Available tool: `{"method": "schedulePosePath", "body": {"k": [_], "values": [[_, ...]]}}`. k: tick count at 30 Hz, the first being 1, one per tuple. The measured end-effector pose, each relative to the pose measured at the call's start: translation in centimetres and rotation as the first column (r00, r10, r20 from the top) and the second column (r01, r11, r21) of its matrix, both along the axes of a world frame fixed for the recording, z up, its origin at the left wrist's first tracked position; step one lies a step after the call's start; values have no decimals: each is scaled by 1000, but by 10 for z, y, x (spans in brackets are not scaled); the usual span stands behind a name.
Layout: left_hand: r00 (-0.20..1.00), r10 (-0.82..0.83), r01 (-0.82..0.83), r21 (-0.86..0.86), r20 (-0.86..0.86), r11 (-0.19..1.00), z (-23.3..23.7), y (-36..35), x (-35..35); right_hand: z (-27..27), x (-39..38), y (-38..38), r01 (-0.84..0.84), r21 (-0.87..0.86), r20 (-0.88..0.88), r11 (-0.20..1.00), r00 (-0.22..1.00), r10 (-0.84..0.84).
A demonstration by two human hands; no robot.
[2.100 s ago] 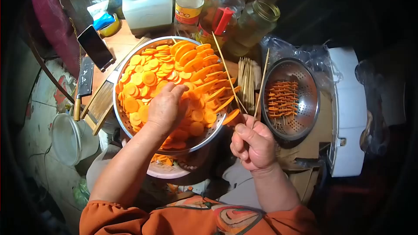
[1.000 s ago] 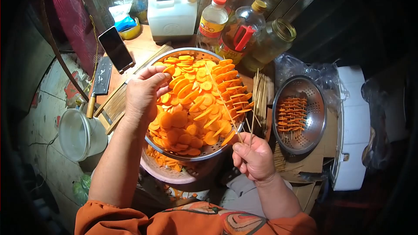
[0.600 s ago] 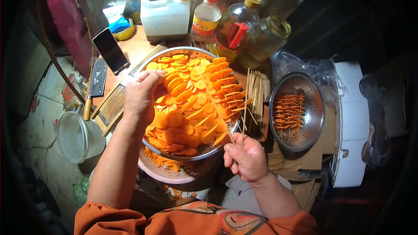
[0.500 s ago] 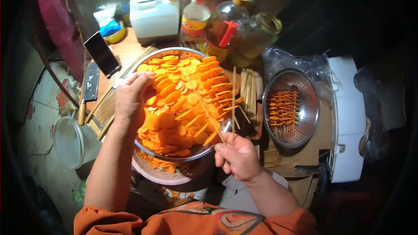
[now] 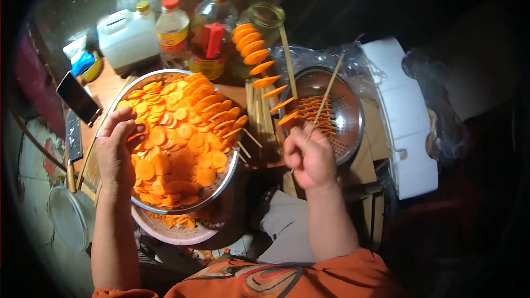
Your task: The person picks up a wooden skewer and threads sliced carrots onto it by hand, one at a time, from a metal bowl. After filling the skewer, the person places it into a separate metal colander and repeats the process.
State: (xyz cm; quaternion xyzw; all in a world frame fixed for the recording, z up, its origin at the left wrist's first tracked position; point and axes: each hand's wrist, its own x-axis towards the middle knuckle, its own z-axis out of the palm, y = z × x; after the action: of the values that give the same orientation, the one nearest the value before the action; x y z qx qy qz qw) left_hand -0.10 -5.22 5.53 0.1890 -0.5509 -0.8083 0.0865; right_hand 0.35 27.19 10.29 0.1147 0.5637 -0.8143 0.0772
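Note:
My right hand (image 5: 312, 157) is closed around the lower end of a skewer of carrot slices (image 5: 255, 58), which rises up and to the left with its slices spaced apart. A bare stick (image 5: 329, 91) is also in that hand, pointing up to the right. My left hand (image 5: 117, 146) is at the left rim of a metal colander (image 5: 225, 187), its fingers curved and apart over the loose carrot slices (image 5: 179, 116). Whether a slice lies under its fingertips is hard to see. More threaded carrot skewers (image 5: 212, 105) lie on the colander's right side.
A second colander (image 5: 353, 132) at right holds finished-looking carrot skewers (image 5: 317, 111). Bare sticks (image 5: 259, 113) lie between the colanders. Bottles (image 5: 172, 33), a white jug (image 5: 127, 41) and a glass jar (image 5: 265, 16) stand behind. A cleaver (image 5: 73, 143) and a phone (image 5: 78, 98) are at left.
My right hand has moved right and up, carrying the loaded skewer away from the colander. My left hand has let go of the skewer's far end. The view has shifted to the right.

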Motion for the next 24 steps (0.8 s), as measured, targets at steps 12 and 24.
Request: {"method": "schedulePosePath", "body": {"k": [12,24], "values": [[992,-108,108,3,60,994,1,22,6,-100,-23,167,341,616,194,710,808,-557],[984,-147,147,3,97,989,-5,30,2,-145,-39,192,143,790,281,597,781,-558]]}}
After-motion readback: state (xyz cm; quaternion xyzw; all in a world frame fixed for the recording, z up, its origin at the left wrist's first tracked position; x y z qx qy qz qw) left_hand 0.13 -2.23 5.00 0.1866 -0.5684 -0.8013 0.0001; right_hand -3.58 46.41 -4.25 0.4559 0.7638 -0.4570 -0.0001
